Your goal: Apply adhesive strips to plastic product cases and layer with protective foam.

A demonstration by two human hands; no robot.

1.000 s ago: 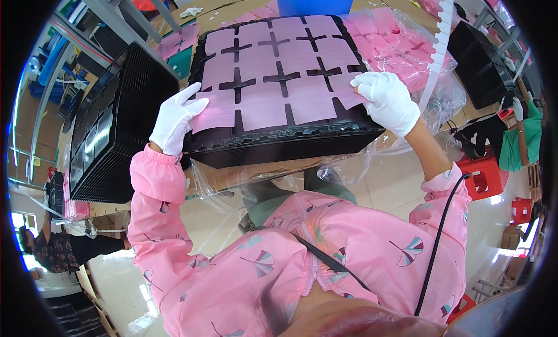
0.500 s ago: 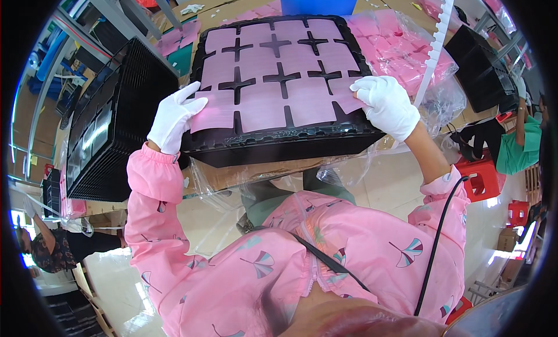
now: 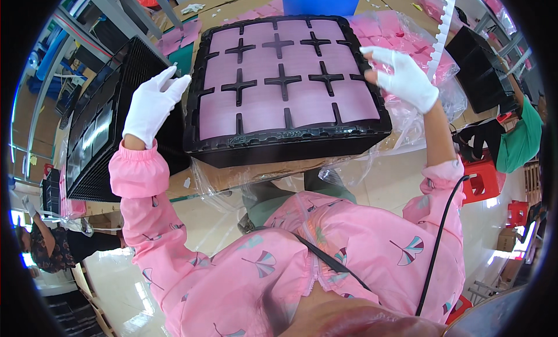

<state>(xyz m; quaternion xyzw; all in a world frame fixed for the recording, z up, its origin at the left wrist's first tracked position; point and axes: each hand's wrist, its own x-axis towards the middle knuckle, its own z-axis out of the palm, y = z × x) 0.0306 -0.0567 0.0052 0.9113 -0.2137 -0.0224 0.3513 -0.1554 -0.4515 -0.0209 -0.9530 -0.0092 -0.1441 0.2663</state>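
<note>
In front of me a black plastic tray (image 3: 279,140) tops a dark stack on the table. A pink foam sheet (image 3: 302,104) with cross-shaped cutouts lies flat inside its rim, and the tray's black crosses stand up through the cutouts. My left hand (image 3: 152,104), in a white glove, hovers off the tray's left edge with thumb and fingers apart, holding nothing. On the other side my right hand (image 3: 401,78), also gloved with bare fingertips showing, is raised by the right rim, fingers spread and empty.
A tall stack of black trays (image 3: 116,127) stands at my left. Pink sheets in clear plastic (image 3: 407,52) lie to the right, behind a white notched strip (image 3: 443,31). A blue bin (image 3: 319,1) sits at the back. Red stools (image 3: 483,177) and co-workers are farther off.
Both hands have let go of the pink sheet and drawn outward from it. The sheet's near corners, which overlapped the rim, now sit down inside the tray.
</note>
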